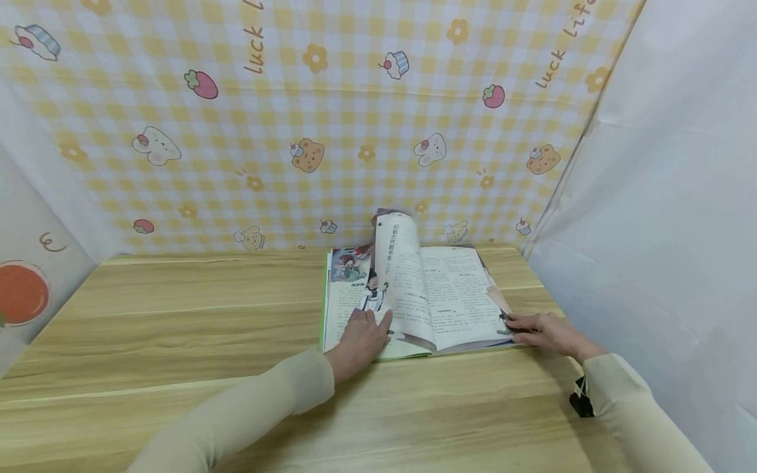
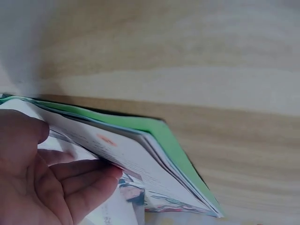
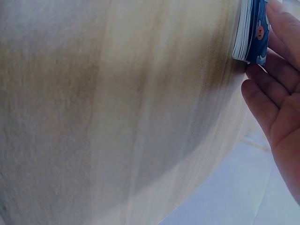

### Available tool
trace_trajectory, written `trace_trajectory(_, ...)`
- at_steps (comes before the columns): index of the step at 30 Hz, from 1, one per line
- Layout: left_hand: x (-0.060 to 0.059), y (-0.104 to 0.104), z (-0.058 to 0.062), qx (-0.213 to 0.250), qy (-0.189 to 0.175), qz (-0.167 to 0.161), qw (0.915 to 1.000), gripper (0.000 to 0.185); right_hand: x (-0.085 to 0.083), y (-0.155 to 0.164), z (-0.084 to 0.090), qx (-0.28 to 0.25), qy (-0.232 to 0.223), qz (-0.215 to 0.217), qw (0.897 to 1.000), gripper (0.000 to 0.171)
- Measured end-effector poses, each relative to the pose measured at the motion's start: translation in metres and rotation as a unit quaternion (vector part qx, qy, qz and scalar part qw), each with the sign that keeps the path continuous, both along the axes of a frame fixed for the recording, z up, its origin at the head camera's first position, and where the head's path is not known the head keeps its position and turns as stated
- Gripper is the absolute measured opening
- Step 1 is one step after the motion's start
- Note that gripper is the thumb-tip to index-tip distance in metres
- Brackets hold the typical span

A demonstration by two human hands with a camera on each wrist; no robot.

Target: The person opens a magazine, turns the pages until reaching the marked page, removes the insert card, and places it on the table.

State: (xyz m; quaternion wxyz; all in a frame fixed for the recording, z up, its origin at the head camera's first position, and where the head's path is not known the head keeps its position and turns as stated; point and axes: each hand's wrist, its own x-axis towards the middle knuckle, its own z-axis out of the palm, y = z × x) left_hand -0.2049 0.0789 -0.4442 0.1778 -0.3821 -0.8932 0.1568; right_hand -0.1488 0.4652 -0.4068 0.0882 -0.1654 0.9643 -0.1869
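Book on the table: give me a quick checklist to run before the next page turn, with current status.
1. Book lies open on the table: ok.
2. Left hand presses the left page flat: ok.
3. Right hand touches the book's lower right corner: ok.
4. Raised page lying flat: not ok, it stands curled near the spine.
5. Only one sheet is raised: cannot tell.

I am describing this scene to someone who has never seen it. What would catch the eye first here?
First comes the open book, lying at the far middle of the wooden table, with one page arched upright near its spine. The left hand rests on the illustrated left page, and the right hand touches the book's lower right corner. Behind stands a yellow checked backdrop printed with strawberries, bears and cupcakes.
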Motion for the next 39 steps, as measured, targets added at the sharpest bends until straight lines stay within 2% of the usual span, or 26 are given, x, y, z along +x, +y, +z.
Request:
trace_trajectory(4, 0.003, -0.007, 0.001, 0.017, -0.027, -0.006, 0.9995, 0.038, -0.001, 0.0, 0.001, -0.004, -0.011, 0.001, 1.0, 0.046)
trace_trajectory(10, 0.006, -0.019, 0.005, 0.046, -0.112, -0.022, 0.9924, 0.042, -0.001, 0.0, 0.003, 0.009, 0.005, 0.011, 1.0, 0.037)
trace_trajectory(12, 0.006, -0.022, 0.005, 0.059, -0.128, -0.035, 0.9894, 0.043, -0.001, 0.0, 0.003, 0.016, 0.014, 0.015, 1.0, 0.035)
trace_trajectory(16, 0.009, -0.028, 0.005, 0.068, -0.121, -0.055, 0.9888, 0.036, -0.002, -0.001, 0.002, 0.035, 0.031, 0.02, 0.999, 0.032)
trace_trajectory(19, 0.012, -0.029, 0.007, 0.056, -0.117, -0.047, 0.9904, 0.034, -0.002, -0.001, 0.0, 0.046, 0.038, 0.02, 0.998, 0.031)
trace_trajectory(23, 0.017, -0.029, 0.014, 0.032, -0.142, -0.021, 0.9892, 0.062, -0.002, -0.001, -0.003, 0.054, 0.054, 0.019, 0.997, 0.028)
trace_trajectory(26, 0.02, -0.026, 0.016, 0.021, -0.15, -0.01, 0.9884, 0.067, -0.002, -0.002, -0.004, 0.065, 0.064, 0.019, 0.996, 0.027)
trace_trajectory(32, 0.024, -0.022, 0.019, -0.019, -0.106, -0.02, 0.994, 0.058, 0.0, -0.005, -0.002, 0.074, 0.068, 0.017, 0.995, 0.027)
trace_trajectory(35, 0.027, -0.019, 0.021, -0.035, -0.084, -0.028, 0.9954, 0.045, 0.0, -0.005, -0.003, 0.076, 0.068, 0.015, 0.995, 0.027)
trace_trajectory(39, 0.028, -0.014, 0.024, -0.047, -0.074, -0.033, 0.9956, 0.028, -0.001, -0.005, -0.004, 0.077, 0.066, 0.017, 0.995, 0.027)
